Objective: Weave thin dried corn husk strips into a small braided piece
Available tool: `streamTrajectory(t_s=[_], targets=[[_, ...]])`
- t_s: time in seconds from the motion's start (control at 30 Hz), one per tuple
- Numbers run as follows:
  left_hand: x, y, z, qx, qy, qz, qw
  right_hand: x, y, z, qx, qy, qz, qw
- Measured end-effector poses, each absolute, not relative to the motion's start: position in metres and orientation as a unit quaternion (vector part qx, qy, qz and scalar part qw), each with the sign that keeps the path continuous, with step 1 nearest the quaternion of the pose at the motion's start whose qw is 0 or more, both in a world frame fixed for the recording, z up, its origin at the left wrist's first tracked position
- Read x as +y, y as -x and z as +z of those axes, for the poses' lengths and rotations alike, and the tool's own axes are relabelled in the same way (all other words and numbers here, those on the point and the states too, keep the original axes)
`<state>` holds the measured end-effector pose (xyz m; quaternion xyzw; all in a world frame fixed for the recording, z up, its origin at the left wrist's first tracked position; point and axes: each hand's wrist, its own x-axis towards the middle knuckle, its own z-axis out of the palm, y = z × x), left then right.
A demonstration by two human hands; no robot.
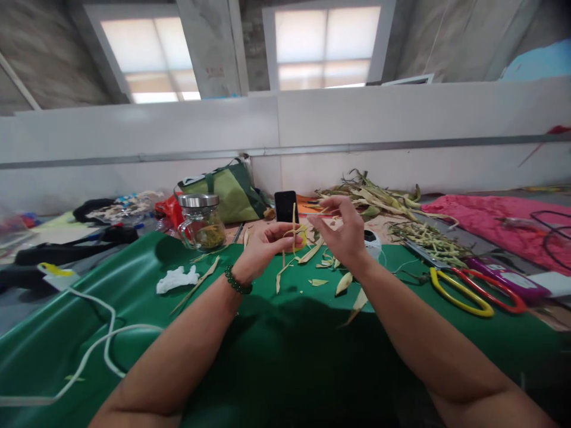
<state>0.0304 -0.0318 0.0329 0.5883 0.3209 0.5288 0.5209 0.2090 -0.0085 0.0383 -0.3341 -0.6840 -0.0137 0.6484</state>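
My left hand, with a green bead bracelet on the wrist, is closed in a pinch on a thin yellow-green leaf strip that stands upright above the green mat. My right hand is raised just right of it, fingers curled and pinching a thin strand near the strip's top. Cut leaf scraps lie on the mat under both hands.
A lidded glass jar and a black phone stand behind the hands. A pile of dried leaves lies at the back right. Yellow- and red-handled scissors lie right, a white cable left, crumpled tissue nearby.
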Motion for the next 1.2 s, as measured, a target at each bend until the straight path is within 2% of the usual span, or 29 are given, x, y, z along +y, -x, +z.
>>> streamTrajectory(t_s=[0.1, 0.23, 0.33, 0.43, 0.73, 0.87, 1.1, 1.2], targets=[[-0.031, -0.031, 0.032, 0.332, -0.546, 0.558, 0.530, -0.008, -0.213, 0.041, -0.663, 0.356, 0.113, 0.649], [-0.029, -0.030, 0.034, 0.355, -0.517, 0.606, 0.490, -0.008, -0.209, 0.042, -0.721, 0.345, 0.353, 0.487], [-0.028, -0.032, 0.032, 0.358, -0.499, 0.627, 0.480, -0.010, -0.196, 0.035, -0.738, 0.306, 0.443, 0.406], [-0.029, -0.035, 0.030, 0.357, -0.493, 0.624, 0.489, -0.011, -0.185, 0.027, -0.741, 0.304, 0.437, 0.410], [-0.031, -0.032, 0.030, 0.372, -0.541, 0.628, 0.418, -0.024, -0.184, 0.024, -0.786, 0.327, 0.272, 0.448], [-0.028, -0.027, 0.033, 0.373, -0.531, 0.623, 0.437, -0.029, -0.184, 0.026, -0.787, 0.323, 0.289, 0.439], [-0.028, -0.019, 0.044, 0.366, -0.509, 0.567, 0.535, -0.023, -0.186, 0.027, -0.764, 0.332, 0.358, 0.422], [-0.030, -0.019, 0.045, 0.370, -0.519, 0.561, 0.528, -0.022, -0.185, 0.027, -0.762, 0.329, 0.360, 0.427]])
